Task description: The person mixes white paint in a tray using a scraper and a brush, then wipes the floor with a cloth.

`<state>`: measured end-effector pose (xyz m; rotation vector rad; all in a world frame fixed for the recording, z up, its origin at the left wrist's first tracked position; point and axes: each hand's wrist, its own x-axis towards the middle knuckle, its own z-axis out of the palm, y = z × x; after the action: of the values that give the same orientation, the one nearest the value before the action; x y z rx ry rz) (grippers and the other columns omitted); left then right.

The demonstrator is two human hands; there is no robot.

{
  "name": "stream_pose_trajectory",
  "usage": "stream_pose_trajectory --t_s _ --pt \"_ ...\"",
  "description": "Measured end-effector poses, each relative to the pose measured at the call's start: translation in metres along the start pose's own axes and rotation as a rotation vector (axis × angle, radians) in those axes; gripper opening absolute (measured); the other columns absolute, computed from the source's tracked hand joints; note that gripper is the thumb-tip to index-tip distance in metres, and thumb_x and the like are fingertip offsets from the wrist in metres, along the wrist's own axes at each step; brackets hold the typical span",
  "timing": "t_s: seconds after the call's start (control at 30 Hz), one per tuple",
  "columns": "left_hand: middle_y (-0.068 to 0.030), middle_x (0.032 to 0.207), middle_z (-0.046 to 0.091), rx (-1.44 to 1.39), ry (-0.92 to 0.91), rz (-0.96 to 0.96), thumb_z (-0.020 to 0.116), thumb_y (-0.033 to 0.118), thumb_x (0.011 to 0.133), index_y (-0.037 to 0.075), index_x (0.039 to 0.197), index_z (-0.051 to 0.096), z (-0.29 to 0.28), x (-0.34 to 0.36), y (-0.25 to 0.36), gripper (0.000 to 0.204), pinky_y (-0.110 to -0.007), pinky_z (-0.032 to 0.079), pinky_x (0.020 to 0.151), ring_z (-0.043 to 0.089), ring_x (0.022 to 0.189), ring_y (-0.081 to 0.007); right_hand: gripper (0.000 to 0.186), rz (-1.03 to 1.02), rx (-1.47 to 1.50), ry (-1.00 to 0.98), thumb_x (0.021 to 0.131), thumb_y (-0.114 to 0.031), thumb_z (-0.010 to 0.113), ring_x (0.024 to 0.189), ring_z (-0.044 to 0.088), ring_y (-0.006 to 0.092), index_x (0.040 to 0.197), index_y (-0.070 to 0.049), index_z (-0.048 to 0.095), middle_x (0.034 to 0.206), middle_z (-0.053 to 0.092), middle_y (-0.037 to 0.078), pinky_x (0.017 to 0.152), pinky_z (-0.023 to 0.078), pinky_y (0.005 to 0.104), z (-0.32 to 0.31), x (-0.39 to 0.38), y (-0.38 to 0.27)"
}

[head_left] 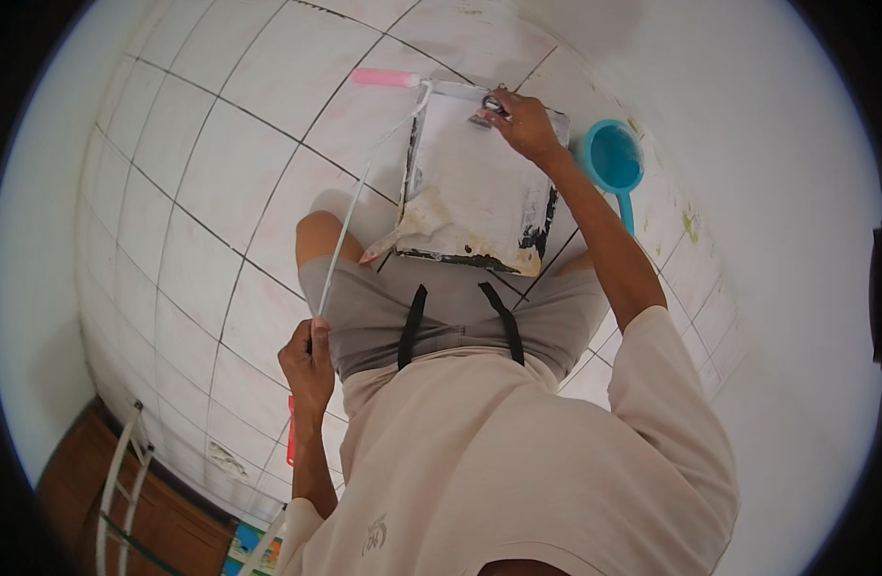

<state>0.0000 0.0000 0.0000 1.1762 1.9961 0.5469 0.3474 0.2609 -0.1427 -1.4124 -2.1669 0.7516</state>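
Observation:
A paint roller with a pink sleeve (pixel 385 78) lies beyond the far left corner of a paint-smeared, shallow rectangular tray (pixel 479 182). My left hand (pixel 309 360) is closed round the roller's long pale rod; a red handle (pixel 290 432) shows beside my left forearm. Over the far right part of the tray, my right hand (pixel 529 127) grips a small scraper (pixel 481 117) with a metal blade, its handle mostly covered by my fingers. At the tray's near left corner rests a brush (pixel 380 248), its tip hidden against whitish paint.
A blue dipper (pixel 614 154) stands on the white tiled floor (pixel 258 134) right of the tray, beside the wall (pixel 748 144). My bent knees flank the tray's near side. At the lower left are a ladder (pixel 124 480) and a brown wooden door (pixel 172 518).

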Motion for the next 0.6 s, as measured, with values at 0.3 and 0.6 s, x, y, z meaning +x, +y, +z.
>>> stream_pose_trajectory --t_s 0.3,0.6 --pt "-0.0028 0.053 0.043 -0.018 0.033 0.004 0.051 0.031 0.097 -0.002 0.080 0.060 -0.009 0.003 -0.009 0.038 -0.027 0.033 0.048 0.037 0.051 -0.0098 0.031 -0.126 -0.052 -0.123 0.086 -0.025 0.060 0.090 0.061 0.0361 0.107 -0.001 0.060 0.100 0.064 0.018 0.080 0.047 0.0428 0.020 0.006 -0.017" --pt "-0.0031 0.057 0.049 0.005 0.006 -0.016 0.049 0.030 0.098 -0.002 0.085 0.062 -0.009 0.004 -0.018 0.037 -0.026 0.037 0.051 0.044 0.054 -0.0089 0.031 -0.163 -0.067 -0.188 0.086 -0.022 0.060 0.093 0.061 0.0345 0.109 -0.002 0.061 0.106 0.064 0.016 0.081 0.048 0.0410 0.024 0.012 -0.027"
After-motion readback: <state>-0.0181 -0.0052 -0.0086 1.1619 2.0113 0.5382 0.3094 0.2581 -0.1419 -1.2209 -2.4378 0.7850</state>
